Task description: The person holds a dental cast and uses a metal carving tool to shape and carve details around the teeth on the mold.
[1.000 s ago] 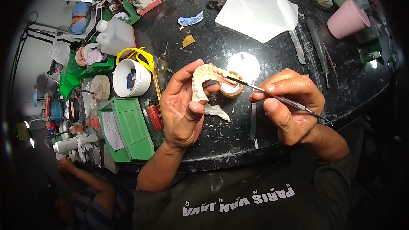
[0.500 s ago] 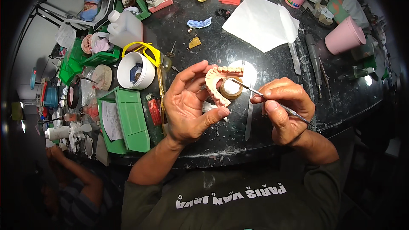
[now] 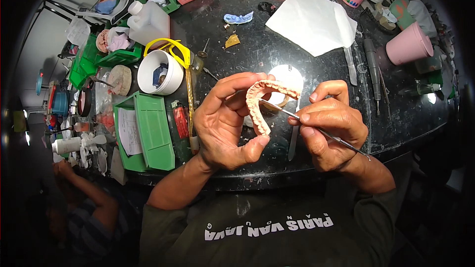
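Between the thumb and fingers of my left hand (image 3: 220, 131) is a pale pink, horseshoe-shaped dental model (image 3: 253, 106), teeth along its curve. My right hand (image 3: 336, 136) grips a slim metal double-ended tool (image 3: 284, 111), whose left tip reaches the inner side of the model's left arm. Behind the model, partly hidden, are a small round tan pot (image 3: 278, 100) and a bright white disc (image 3: 285, 72). A flat spatula (image 3: 292, 148) lies beside my right hand.
Around are a green bin (image 3: 153, 138), red lighter (image 3: 180, 119), white tub (image 3: 161, 71), yellow glasses (image 3: 180, 53), jug (image 3: 148, 27), paper sheet (image 3: 311, 20), grey handpiece (image 3: 371, 69) and pink cup (image 3: 408, 43). Another person's arm (image 3: 94, 198) is at lower left, below the cluttered bench side.
The tool's tip has moved from the model's right end, then over the pot, to the inside of the curve. The model has turned slightly in my left hand.
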Motion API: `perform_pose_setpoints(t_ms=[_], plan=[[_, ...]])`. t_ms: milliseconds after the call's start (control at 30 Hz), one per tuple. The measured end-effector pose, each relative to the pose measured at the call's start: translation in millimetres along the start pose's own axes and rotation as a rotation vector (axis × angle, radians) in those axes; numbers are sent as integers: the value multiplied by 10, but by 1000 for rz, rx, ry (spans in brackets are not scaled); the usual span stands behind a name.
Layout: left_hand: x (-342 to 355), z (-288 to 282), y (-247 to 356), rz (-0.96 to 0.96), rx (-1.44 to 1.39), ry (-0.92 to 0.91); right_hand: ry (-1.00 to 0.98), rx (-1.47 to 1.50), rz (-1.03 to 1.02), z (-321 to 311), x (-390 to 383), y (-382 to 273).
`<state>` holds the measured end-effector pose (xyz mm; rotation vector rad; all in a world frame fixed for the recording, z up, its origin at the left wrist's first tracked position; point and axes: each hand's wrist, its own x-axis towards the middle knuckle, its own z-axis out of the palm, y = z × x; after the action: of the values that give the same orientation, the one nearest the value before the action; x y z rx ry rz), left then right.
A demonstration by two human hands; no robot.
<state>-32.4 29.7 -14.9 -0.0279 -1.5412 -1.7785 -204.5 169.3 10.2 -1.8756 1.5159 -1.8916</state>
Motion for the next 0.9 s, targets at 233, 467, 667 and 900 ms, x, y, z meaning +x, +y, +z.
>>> perform_pose_setpoints(t_ms=[233,467,667,900], plan=[[0,29,-25,-3,-45,-7,-24,-35,-14,15,14,15],[-4,22,-9,-20,-36,13,-45,-38,-8,15,15,9],[3,21,-9,-13,7,15,-68,-55,-10,18,-1,11],[0,20,-23,-21,-7,20,-62,-77,5,41,-10,-6]])
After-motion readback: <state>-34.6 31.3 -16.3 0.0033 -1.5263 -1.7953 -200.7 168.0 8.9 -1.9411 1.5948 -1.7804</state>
